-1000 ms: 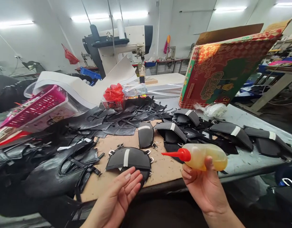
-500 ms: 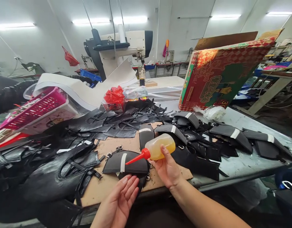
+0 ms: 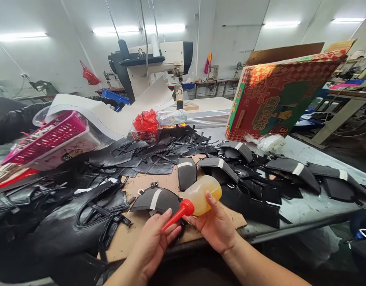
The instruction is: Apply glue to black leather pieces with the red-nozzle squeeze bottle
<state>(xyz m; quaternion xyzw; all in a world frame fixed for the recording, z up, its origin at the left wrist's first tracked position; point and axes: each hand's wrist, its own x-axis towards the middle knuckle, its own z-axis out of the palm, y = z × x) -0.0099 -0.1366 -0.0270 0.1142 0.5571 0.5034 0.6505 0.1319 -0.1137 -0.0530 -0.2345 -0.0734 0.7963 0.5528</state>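
While the counter [image 3: 305, 206] sits buried in black leather pcs, the curved piece [image 3: 157, 200] lies flat w/ right hand [image 3: 214, 226] fingers clamped on the glue bottle [image 3: 201, 194] just above it. Left hand [image 3: 155, 242] open, fingers apart under the red nozzle [image 3: 177, 214]. Risk: squeezing too hard drips glue onto palm. Bottle's long axis slants, nozzle pointing down-left.

You are getting bare passage only on the brown cardboard mat [image 3: 201, 216] just past your right hand [image 3: 215, 226]. Black leather pieces [image 3: 81, 222] are crowding your left, a row of taped pieces [image 3: 293, 169] is blocking your right, and the printed box [image 3: 278, 95] and sewing machine [image 3: 159, 63] are walling off the back
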